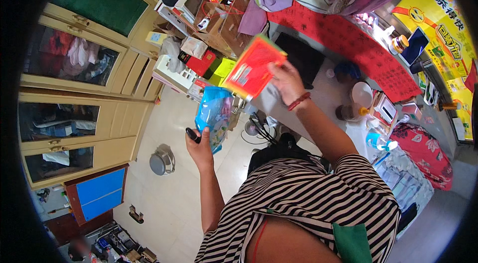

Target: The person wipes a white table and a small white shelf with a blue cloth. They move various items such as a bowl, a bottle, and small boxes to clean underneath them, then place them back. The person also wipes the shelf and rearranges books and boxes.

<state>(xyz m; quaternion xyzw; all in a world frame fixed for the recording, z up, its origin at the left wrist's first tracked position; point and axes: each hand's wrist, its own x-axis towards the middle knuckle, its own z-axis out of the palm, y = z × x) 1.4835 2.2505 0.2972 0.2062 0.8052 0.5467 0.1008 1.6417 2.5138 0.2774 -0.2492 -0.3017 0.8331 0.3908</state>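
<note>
My left hand (pixel 200 147) grips a blue, partly see-through plastic pouch (pixel 214 113) with printed pictures, and a black pen or marker (pixel 193 135) sticks out of the same fist. Higher and to the right, my right hand (pixel 289 80) pinches the right edge of a flat red packet (pixel 254 67) with a yellow-green border and a pale label. The packet is slightly blurred and hangs above the boxes at the desk's edge. Its lower corner is close to the pouch; whether they touch, I cannot tell.
Boxes, a red book-like box (pixel 201 63) and a bright yellow-green item (pixel 223 70) crowd the shelf ahead. Right of them are a black laptop-like panel (pixel 300 54), a red cloth with writing (pixel 343 39) and a white cup (pixel 362 93). A round grey stool (pixel 159 163) stands on the floor beside cream cabinets (pixel 115 121).
</note>
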